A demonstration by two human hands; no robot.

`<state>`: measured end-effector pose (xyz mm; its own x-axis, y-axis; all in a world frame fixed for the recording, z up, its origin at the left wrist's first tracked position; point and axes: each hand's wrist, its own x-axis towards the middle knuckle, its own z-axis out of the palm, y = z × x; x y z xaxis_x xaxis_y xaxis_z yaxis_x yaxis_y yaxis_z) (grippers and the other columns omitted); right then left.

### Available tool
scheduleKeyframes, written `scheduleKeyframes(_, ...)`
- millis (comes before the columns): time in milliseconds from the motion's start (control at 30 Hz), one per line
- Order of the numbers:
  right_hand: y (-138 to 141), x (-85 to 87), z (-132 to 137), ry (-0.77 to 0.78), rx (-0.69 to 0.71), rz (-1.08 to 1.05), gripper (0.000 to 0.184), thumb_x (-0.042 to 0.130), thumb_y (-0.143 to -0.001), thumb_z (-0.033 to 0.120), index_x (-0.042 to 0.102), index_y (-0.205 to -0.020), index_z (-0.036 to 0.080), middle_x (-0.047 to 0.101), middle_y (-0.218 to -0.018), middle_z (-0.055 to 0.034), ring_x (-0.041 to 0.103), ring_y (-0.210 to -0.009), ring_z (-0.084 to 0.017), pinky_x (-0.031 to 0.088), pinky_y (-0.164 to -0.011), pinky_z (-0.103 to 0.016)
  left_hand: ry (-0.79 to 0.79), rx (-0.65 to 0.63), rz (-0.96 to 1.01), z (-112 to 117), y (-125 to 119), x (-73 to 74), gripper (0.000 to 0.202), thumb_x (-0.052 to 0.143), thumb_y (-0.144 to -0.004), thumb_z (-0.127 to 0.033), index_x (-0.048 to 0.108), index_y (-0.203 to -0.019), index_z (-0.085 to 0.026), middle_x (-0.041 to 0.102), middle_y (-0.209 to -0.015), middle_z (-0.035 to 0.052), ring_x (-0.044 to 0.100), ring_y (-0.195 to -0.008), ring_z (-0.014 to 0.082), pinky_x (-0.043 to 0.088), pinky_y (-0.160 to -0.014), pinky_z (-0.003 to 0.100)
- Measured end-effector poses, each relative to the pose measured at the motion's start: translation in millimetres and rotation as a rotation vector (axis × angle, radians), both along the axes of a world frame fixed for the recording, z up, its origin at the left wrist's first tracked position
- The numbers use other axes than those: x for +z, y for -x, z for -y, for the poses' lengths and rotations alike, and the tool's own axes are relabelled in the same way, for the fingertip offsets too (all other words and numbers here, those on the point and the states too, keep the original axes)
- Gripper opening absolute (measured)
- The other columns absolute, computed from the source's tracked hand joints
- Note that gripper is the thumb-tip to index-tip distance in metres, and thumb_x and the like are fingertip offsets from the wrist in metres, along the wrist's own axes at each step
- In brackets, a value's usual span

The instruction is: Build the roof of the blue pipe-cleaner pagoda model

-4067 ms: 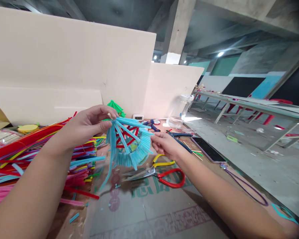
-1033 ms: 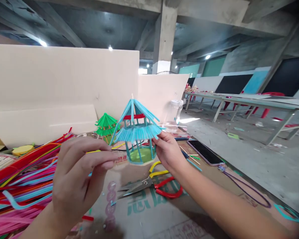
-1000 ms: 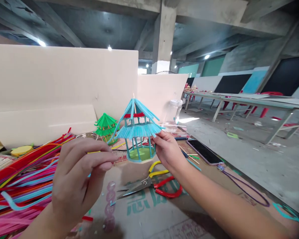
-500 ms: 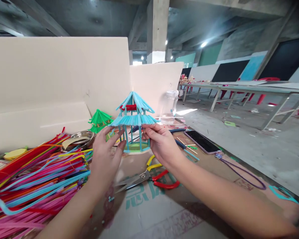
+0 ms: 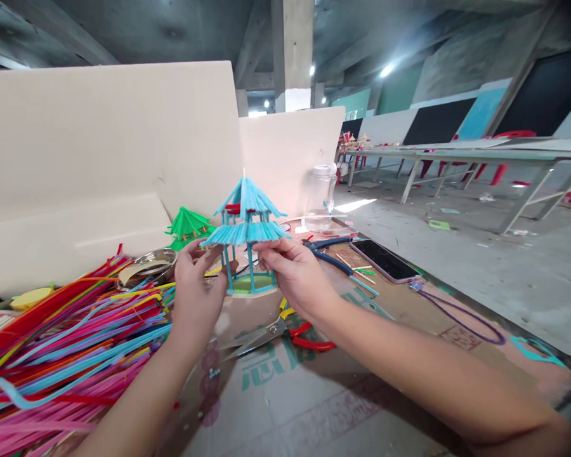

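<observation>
A small blue pavilion model (image 5: 245, 219) made of pipe cleaners, with two tiered roofs, thin posts and a green round base, stands upright between my hands above the table. My right hand (image 5: 290, 276) pinches the edge of its lower roof from the right. My left hand (image 5: 197, 289) is at the left side, fingers curled up under the lower roof and touching it. A second, green model (image 5: 186, 225) stands behind, near the cardboard wall.
A heap of coloured pipe cleaners (image 5: 71, 343) fills the left. Red-handled scissors (image 5: 276, 333) and yellow-handled pliers lie under my hands. Blue pliers (image 5: 326, 251), a phone (image 5: 385, 260), a clear jar (image 5: 318, 197) and a metal dish (image 5: 147, 260) lie around. Cardboard walls (image 5: 109, 146) stand behind.
The model was tipped on its side, then stood upright in my right hand. My left hand has come back from near the camera to the model's left roof edge.
</observation>
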<state>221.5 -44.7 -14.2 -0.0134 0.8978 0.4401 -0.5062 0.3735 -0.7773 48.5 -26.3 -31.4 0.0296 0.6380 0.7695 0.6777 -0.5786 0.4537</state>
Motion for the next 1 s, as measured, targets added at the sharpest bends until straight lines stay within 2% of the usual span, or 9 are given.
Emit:
scheduleKeyframes(100, 2.8, -3.7, 1.4, -0.009, -0.002, 0.05, 0.01, 0.067, -0.072, 0.019, 0.074, -0.079, 0.021, 0.06, -0.071, 0.0023, 0.045, -0.064, -0.011, 0.033, -0.064, -0.027, 0.047, -0.074, 0.045, -12.4, -3.1, -1.2, 0.029, 0.062, -0.082, -0.029, 0.068, -0.11, -0.025, 0.035, -0.149, 0.0095, 0.036, -0.137, 0.0305, 0.032, -0.112, 0.048)
scheduleKeyframes(167, 4.1, -4.8, 2.3, -0.012, 0.016, 0.065, 0.01, 0.067, -0.073, 0.02, 0.074, -0.08, 0.021, 0.058, -0.067, 0.003, 0.044, -0.063, -0.01, 0.032, -0.063, -0.027, 0.07, -0.143, 0.047, -24.3, -3.7, -3.1, 0.024, 0.064, -0.082, -0.032, 0.071, -0.103, -0.025, 0.031, -0.154, 0.0076, 0.027, -0.143, 0.0316, 0.024, -0.116, 0.049)
scheduleKeyframes(300, 6.0, -4.3, 4.6, 0.003, 0.071, 0.044, 0.009, 0.07, -0.071, 0.022, 0.074, -0.079, 0.02, 0.059, -0.067, 0.0027, 0.044, -0.062, -0.01, 0.032, -0.062, -0.027, 0.076, -0.341, 0.087, -49.1, -5.7, -12.0, 0.024, 0.07, -0.077, -0.041, 0.073, -0.095, -0.025, 0.041, -0.15, 0.0067, 0.026, -0.144, 0.0303, 0.023, -0.117, 0.048)
scheduleKeyframes(467, 6.8, -4.2, 6.3, 0.046, 0.106, 0.052, 0.008, 0.071, -0.07, 0.024, 0.074, -0.076, 0.02, 0.06, -0.07, 0.0018, 0.044, -0.061, -0.009, 0.032, -0.061, -0.026, 0.064, -0.506, 0.227, -61.2, -15.7, -19.7, 0.026, 0.07, -0.078, -0.036, 0.074, -0.101, -0.024, 0.056, -0.137, 0.007, 0.04, -0.137, 0.0274, 0.029, -0.116, 0.044)
scheduleKeyframes(600, 6.9, -3.9, 8.3, 0.04, 0.12, 0.043, 0.007, 0.072, -0.071, 0.023, 0.075, -0.077, 0.022, 0.061, -0.072, 0.0017, 0.043, -0.061, -0.009, 0.032, -0.061, -0.026, -0.021, -0.457, 0.327, -55.8, -22.4, -15.6, 0.017, 0.07, -0.079, -0.03, 0.076, -0.094, -0.024, 0.061, -0.13, 0.006, 0.049, -0.129, 0.0281, 0.034, -0.113, 0.047)
scheduleKeyframes(767, 3.8, 1.4, 12.2, 0.028, 0.068, 0.08, 0.007, 0.072, -0.074, 0.021, 0.076, -0.08, 0.022, 0.059, -0.069, 0.0015, 0.043, -0.063, -0.01, 0.033, -0.062, -0.027, -0.112, -0.434, 0.383, -50.5, -29.4, -10.2, 0.014, 0.065, -0.084, -0.028, 0.074, -0.093, -0.022, 0.054, -0.137, 0.0058, 0.052, -0.124, 0.0248, 0.043, -0.106, 0.043)
scheduleKeyframes(900, -2.8, 6.2, 8.2, 0.028, 0.068, 0.074, 0.006, 0.072, -0.075, 0.019, 0.076, -0.08, 0.021, 0.058, -0.072, 0.0009, 0.043, -0.062, -0.01, 0.034, -0.062, -0.027, -0.16, -0.397, 0.231, -50.9, -27.0, -5.2, 0.012, 0.063, -0.086, -0.023, 0.073, -0.094, -0.022, 0.056, -0.134, 0.0066, 0.051, -0.123, 0.0226, 0.04, -0.108, 0.042)
scheduleKeyframes(1000, -8.2, 8.5, 2.1, 0.029, 0.068, 0.059, 0.005, 0.073, -0.074, 0.018, 0.075, -0.078, 0.02, 0.052, -0.065, 0.0021, 0.04, -0.058, -0.009, 0.033, -0.059, -0.027, -0.152, -0.377, 0.117, -48.5, -18.2, -3.7, 0.014, 0.06, -0.088, -0.018, 0.073, -0.088, -0.022, 0.058, -0.131, 0.0072, 0.05, -0.126, 0.0227, 0.039, -0.108, 0.043)
